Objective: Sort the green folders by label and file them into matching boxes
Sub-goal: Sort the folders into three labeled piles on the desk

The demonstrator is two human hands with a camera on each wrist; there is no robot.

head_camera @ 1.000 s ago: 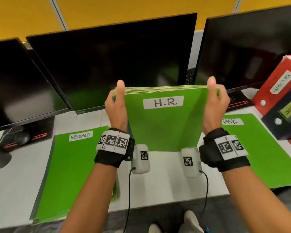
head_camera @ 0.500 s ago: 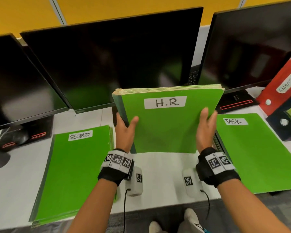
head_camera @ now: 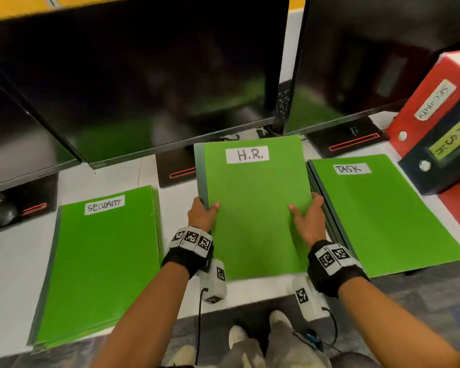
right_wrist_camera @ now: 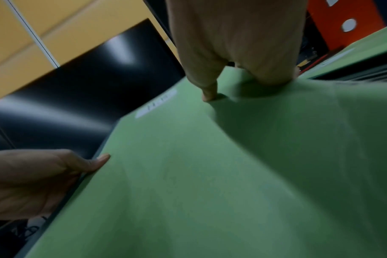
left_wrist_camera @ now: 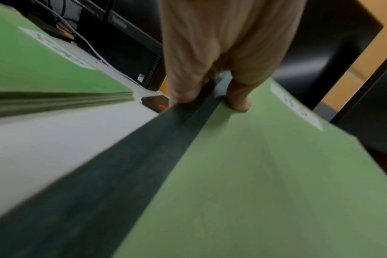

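The H.R. stack (head_camera: 255, 208) is tipped down from upright a moment ago, lying between SECURITY pile (head_camera: 101, 261) and TASK pile (head_camera: 377, 216); left hand (head_camera: 201, 214) and right hand (head_camera: 307, 221) clasp its side edges, thumbs on top; sorting looks done, boxes (head_camera: 436, 115) far right next.

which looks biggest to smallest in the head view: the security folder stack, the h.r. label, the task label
1. SECURITY folder stack, far the largest.
2. and 3. H.R. label and TASK label: near alike; H.R. looks slightly bigger, but that stack is lifted by both hands toward the camera, so unranked.
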